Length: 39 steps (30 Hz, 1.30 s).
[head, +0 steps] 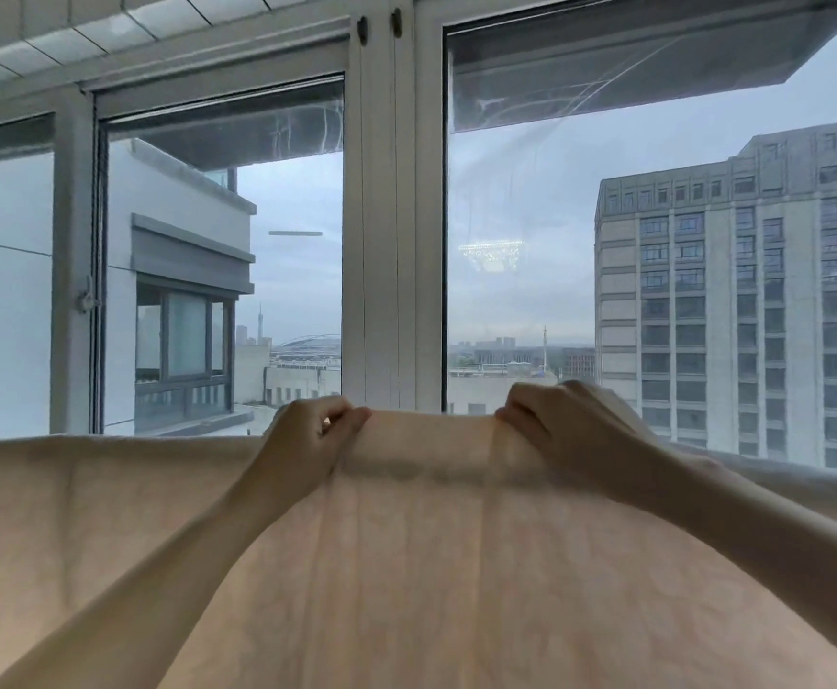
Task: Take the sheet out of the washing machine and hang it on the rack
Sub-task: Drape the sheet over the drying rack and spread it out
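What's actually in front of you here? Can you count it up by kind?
Hands: 2, the left hand and right hand, both gripping the top edge
Sheets: 1, the cream sheet
Window panes: 3, around the white window frame
Total: 6

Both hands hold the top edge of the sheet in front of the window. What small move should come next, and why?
Probably slide the left hand and right hand apart along the top edge. Both pinch the sheet close together, and the fabric between them bulges above the rest of the edge. The rack itself is hidden.
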### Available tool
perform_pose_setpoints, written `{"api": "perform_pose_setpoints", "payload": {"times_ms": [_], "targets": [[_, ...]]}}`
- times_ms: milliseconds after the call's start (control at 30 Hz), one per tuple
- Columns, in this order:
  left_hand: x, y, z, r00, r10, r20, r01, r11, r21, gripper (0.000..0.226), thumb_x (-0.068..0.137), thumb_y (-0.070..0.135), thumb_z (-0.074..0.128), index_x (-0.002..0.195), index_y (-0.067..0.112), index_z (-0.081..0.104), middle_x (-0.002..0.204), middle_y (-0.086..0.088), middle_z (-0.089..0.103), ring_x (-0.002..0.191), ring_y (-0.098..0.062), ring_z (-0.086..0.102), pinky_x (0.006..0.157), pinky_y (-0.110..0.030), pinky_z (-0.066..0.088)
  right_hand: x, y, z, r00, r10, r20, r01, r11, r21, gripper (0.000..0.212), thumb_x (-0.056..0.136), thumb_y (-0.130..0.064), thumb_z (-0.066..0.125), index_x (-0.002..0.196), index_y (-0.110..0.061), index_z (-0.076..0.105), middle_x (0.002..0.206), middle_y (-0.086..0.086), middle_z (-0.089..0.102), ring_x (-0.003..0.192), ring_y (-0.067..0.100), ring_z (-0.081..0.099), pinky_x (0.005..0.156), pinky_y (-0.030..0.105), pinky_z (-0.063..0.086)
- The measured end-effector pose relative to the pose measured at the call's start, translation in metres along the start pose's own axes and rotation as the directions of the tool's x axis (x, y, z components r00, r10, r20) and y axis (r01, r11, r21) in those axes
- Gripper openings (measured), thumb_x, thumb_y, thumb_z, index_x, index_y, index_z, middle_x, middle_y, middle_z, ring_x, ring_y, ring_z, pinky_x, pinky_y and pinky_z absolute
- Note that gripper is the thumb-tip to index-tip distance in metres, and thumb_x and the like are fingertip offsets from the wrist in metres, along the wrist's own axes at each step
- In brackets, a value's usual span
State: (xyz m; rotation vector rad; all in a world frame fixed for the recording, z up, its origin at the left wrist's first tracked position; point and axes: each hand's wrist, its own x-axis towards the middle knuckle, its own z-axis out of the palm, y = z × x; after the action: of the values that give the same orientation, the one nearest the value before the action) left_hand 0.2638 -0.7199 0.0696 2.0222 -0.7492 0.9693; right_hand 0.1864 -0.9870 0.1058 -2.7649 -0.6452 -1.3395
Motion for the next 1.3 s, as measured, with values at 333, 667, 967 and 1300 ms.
{"api": "perform_pose_setpoints", "payload": {"times_ms": [333, 667, 967, 1300], "targets": [[0.002, -0.057, -0.038, 0.992, -0.071, 0.102, 0.046, 0.972, 0.232, 0.055, 0.072, 0.071, 0.046, 0.053, 0.021, 0.057, 0.048, 0.014, 0.055, 0.051, -0.003, 0.051, 0.06, -0.026, 0.042, 0.023, 0.025, 0.031, 0.875, 0.061, 0.479, -0.21, 0.942, 0.263, 0.033, 0.091, -0.032, 0.059, 0.07, -0.008, 0.066, 0.059, -0.005, 0.055, 0.052, 0.0, 0.041, 0.056, 0.018, 0.035], [-0.028, -0.138, -0.133, 0.984, -0.171, 0.042, 0.162, 0.974, 0.156, 0.016, 0.081, 0.048, 0.066, 0.084, 0.033, 0.072, 0.087, 0.024, 0.069, 0.083, 0.009, 0.061, 0.074, -0.025, 0.046, 0.041, -0.098, 0.047, 0.951, -0.208, 0.231, 0.204, 0.978, 0.042, 0.03, 0.093, -0.053, 0.044, 0.111, -0.031, 0.053, 0.098, -0.007, 0.068, 0.074, 0.006, 0.063, 0.053, 0.012, 0.037], [-0.038, -0.238, -0.226, 0.99, -0.07, 0.126, 0.043, 0.978, 0.203, 0.022, 0.078, 0.037, 0.069, 0.1, 0.039, 0.066, 0.1, 0.029, 0.065, 0.093, 0.01, 0.06, 0.076, -0.005, 0.043, 0.1, -0.213, 0.11, 0.956, -0.232, 0.181, 0.224, 0.972, 0.066, 0.049, 0.091, -0.057, 0.042, 0.13, -0.028, 0.039, 0.129, -0.005, 0.051, 0.093, 0.015, 0.062, 0.076, 0.029, 0.049], [-0.048, -0.31, -0.29, 0.998, -0.044, 0.05, 0.047, 0.997, -0.066, 0.022, 0.075, 0.005, 0.073, 0.085, 0.025, 0.072, 0.078, 0.03, 0.069, 0.078, 0.013, 0.064, 0.071, 0.0, 0.042, 0.139, -0.304, 0.171, 0.976, -0.212, -0.052, 0.212, 0.977, -0.01, 0.017, 0.095, -0.034, 0.048, 0.099, -0.019, 0.056, 0.094, -0.006, 0.055, 0.067, 0.007, 0.056, 0.054, 0.03, 0.053]]}}
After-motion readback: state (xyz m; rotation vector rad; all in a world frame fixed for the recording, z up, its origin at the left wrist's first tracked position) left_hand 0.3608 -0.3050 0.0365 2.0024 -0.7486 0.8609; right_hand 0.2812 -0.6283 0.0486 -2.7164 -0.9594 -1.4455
